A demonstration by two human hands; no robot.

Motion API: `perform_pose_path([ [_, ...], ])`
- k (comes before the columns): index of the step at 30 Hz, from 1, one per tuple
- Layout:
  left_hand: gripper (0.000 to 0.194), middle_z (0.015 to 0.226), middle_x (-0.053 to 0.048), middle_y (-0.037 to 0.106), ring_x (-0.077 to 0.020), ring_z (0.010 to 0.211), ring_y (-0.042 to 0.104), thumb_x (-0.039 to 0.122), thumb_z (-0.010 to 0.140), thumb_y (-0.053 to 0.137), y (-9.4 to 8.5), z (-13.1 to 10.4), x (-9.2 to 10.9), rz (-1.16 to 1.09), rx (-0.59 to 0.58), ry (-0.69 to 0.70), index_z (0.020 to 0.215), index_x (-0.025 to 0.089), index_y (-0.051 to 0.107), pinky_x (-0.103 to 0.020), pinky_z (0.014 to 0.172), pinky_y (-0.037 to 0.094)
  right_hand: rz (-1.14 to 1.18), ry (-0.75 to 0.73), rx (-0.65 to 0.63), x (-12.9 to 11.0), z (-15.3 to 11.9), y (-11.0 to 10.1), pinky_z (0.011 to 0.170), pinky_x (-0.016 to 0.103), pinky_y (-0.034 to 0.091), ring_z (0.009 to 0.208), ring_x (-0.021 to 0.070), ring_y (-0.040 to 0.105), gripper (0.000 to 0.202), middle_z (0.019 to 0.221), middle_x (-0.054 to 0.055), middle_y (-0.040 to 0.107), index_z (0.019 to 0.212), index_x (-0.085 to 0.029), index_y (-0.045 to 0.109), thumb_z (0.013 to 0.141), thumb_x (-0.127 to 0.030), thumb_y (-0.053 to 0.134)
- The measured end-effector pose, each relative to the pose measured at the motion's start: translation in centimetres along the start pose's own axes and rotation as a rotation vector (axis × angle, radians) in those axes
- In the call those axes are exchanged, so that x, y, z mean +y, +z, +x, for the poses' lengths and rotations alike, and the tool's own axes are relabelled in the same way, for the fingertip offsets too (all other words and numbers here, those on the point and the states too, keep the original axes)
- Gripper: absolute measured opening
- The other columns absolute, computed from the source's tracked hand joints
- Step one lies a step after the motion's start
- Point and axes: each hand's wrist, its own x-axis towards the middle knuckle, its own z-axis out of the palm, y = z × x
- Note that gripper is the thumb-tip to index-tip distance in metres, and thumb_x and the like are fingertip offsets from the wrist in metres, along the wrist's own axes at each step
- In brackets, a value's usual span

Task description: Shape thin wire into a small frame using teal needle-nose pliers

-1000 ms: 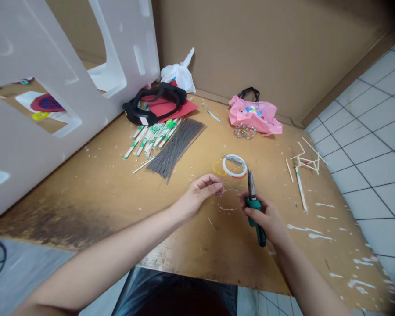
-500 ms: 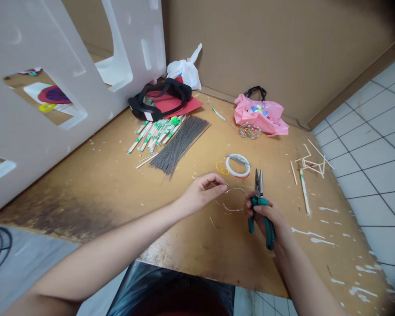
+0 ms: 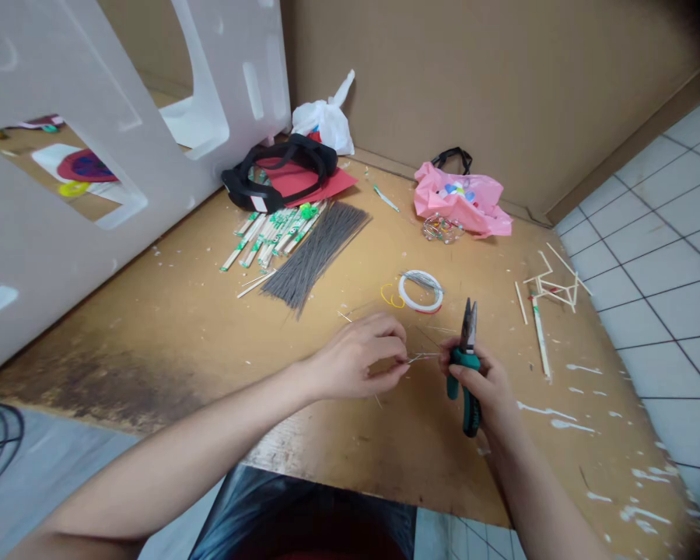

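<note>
Thin silvery wire stretches between my two hands over the table. My left hand pinches one end of it between thumb and fingertips. In my right hand are pliers with teal handles, their jaws pointing away from me and slightly apart. The fingertips of that hand also meet the wire's other side. Just beyond the hands lies a white ring with short grey wires across it, next to a yellow loop of cord.
Grey wires lie in a bundle beside wrapped chopsticks and a black headset-like strap. Further right are a pink bag, a beaded wire tangle and a thin stick frame. A white plastic panel stands left.
My left hand has come lower and turned, its fingers now curled downward. The wire ring between my hands now appears nearly edge-on. The pliers have tilted right, and their handles are closer together.
</note>
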Motion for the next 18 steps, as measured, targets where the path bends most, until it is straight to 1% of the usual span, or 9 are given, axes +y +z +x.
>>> perform_pose_path([
  [4,0.009,0.085,-0.007,0.059,-0.0137,0.079,0.053,0.02,0.083,0.053,-0.15,0.02,0.2,0.006,-0.012,0.011,0.079,0.015,0.059,-0.026,0.07,0.044,0.001,-0.013,-0.008,0.11,-0.01,-0.02,0.067,0.025,0.044,0.075,0.0141,0.057,0.027,0.081,0.0,0.062,0.094,-0.023,0.064,0.068,-0.025,0.067],
  [6,0.01,0.086,-0.007,0.059,-0.0136,0.078,0.053,0.022,0.083,0.053,-0.17,-0.01,0.28,0.019,-0.031,0.012,0.077,0.015,0.059,-0.026,0.069,0.043,-0.014,-0.021,0.008,0.0,-0.14,0.1,0.067,0.025,0.045,0.075,0.0137,0.057,0.026,0.081,-0.001,0.062,0.094,-0.023,0.064,0.068,-0.025,0.066],
  [12,0.015,0.082,-0.005,0.058,-0.0132,0.075,0.052,0.024,0.083,0.055,-0.06,-0.02,0.38,0.069,-0.054,0.007,0.071,0.016,0.058,-0.025,0.065,0.041,-0.128,-0.101,0.056,-0.7,-0.72,0.73,0.06,0.025,0.046,0.071,0.0146,0.058,0.024,0.078,0.001,0.063,0.091,-0.022,0.064,0.067,-0.024,0.065],
  [18,0.016,0.083,-0.006,0.059,-0.0138,0.076,0.052,0.022,0.085,0.051,0.08,-0.09,0.24,0.064,-0.045,0.008,0.072,0.016,0.058,-0.026,0.065,0.041,-0.211,-0.147,0.031,-0.6,-0.79,0.93,0.059,0.025,0.046,0.07,0.015,0.058,0.024,0.079,0.002,0.062,0.094,-0.021,0.062,0.07,-0.024,0.061],
])
